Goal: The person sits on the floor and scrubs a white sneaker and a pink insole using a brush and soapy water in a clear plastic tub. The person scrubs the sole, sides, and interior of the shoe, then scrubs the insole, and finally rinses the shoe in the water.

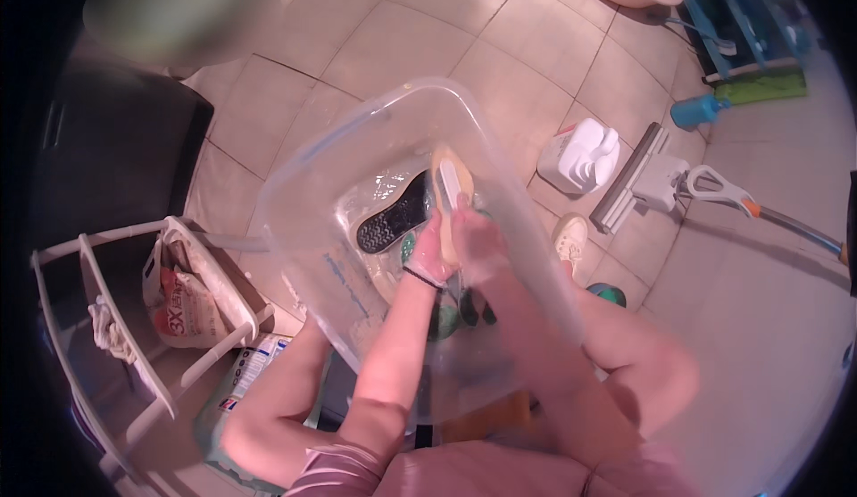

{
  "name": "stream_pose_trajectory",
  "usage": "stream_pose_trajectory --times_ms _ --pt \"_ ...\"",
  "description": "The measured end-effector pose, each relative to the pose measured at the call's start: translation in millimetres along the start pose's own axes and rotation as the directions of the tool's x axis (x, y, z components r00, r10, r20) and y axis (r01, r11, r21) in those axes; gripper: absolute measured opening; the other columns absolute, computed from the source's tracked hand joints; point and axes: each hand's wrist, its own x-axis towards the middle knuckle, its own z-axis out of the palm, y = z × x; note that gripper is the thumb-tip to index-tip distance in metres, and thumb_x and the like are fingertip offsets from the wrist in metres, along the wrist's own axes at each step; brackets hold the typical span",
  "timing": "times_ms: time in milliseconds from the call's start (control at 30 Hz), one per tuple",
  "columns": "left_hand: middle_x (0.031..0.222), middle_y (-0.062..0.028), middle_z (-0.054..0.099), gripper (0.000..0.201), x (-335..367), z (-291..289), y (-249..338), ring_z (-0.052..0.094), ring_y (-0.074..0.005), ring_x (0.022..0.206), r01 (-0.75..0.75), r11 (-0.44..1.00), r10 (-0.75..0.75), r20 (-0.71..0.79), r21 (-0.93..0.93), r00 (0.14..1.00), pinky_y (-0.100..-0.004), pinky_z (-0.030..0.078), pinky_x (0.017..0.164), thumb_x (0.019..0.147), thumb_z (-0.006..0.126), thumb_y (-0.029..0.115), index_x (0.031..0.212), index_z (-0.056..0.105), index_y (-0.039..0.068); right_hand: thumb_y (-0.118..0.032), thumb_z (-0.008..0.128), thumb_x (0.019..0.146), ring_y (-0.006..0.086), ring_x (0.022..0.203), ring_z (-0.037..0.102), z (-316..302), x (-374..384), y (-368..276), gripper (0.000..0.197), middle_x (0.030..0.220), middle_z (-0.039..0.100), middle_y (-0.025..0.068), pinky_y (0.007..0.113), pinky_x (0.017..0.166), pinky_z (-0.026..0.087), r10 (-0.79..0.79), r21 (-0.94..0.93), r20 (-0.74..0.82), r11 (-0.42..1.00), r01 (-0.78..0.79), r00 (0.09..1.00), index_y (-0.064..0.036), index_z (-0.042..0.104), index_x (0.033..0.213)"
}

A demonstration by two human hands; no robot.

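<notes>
left hand (430, 251) clamped on a tan sole-shaped piece (463, 182), right hand (479, 236), blurred, closed around a white brush (448, 179) laid against it, the piece held over a translucent tub (308, 207), beside a black shoe sole (395, 216) lying tread up, white jug (571, 159) on the tiled floor (428, 37)

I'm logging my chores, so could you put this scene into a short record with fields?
Left hand: grips a tan-soled item, dark band at wrist
Right hand: holds a white brush against the tan sole
Container: clear plastic tub, between the person's knees
Also in tub: a shoe with a dark, patterned sole facing up
Right of tub: white jug, floor squeegee, blue bottle
Left of tub: pale rack holding a plastic bag
Floor: light tiles
</notes>
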Motion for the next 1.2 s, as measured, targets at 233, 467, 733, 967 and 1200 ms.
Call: stream_pose_trajectory --times_ms 233,467,733,967,1200 --pt "0.087 -0.0086 0.061 0.063 -52 -44 12 0.058 -0.0213 0.075 -0.257 0.965 0.258 -0.019 0.049 0.966 -0.0347 0.048 0.061 0.087 0.034 0.064 0.106 0.054 0.007 -0.029 0.044 0.091 0.0350 0.085 0.062 -7 -104 -53 0.035 0.088 0.063 0.0206 0.040 0.077 0.048 -0.055 -0.024 0.027 0.998 0.056 0.998 -0.0090 0.055 0.118" --pt "0.140 -0.0257 0.030 0.054 -127 -26 -82 0.037 -0.0349 0.127 0.387 -0.348 0.798 0.053 0.854 0.600 -0.0469 0.039 0.094 0.090 0.036 0.051 0.132 0.044 0.018 -0.029 0.041 0.090 0.0367 0.105 0.055 -21 -57 -7 0.042 0.110 0.058 0.0220 0.043 0.089 0.042 0.202 0.099 0.111 0.972 -0.213 0.973 -0.0061 0.051 0.124" --pt "0.133 -0.0190 0.039 0.046 -117 -41 -34 0.035 -0.0342 0.126 0.392 -0.481 0.830 0.264 0.784 0.491 -0.0421 0.032 0.101 0.078 0.052 0.014 0.123 0.049 0.005 -0.033 0.041 0.088 0.0354 0.107 0.054 -45 -96 12 0.044 0.112 0.058 0.0199 0.042 0.091 0.041 0.273 -0.016 0.095 0.962 -0.273 0.957 -0.0115 0.052 0.125" --pt "0.127 -0.0107 0.046 0.050 -50 -34 68 0.042 -0.0275 0.119 0.549 -0.824 0.543 0.472 0.141 0.694 -0.0413 0.034 0.097 0.086 0.044 0.016 0.135 0.035 0.010 -0.035 0.040 0.090 0.0369 0.097 0.058 -33 -93 29 0.039 0.104 0.062 0.0183 0.043 0.084 0.045 0.159 -0.066 0.113 0.986 -0.152 0.981 -0.0109 0.055 0.117" --pt "0.107 -0.0116 0.058 0.055 -51 15 86 0.056 -0.0244 0.102 0.507 -0.829 0.557 0.273 0.235 0.784 -0.0377 0.043 0.087 0.074 0.060 0.023 0.124 0.046 0.008 -0.036 0.042 0.090 0.0376 0.091 0.059 -4 -79 23 0.034 0.099 0.062 0.0181 0.043 0.079 0.046 0.300 0.073 0.147 0.947 -0.312 0.943 -0.0130 0.056 0.112"
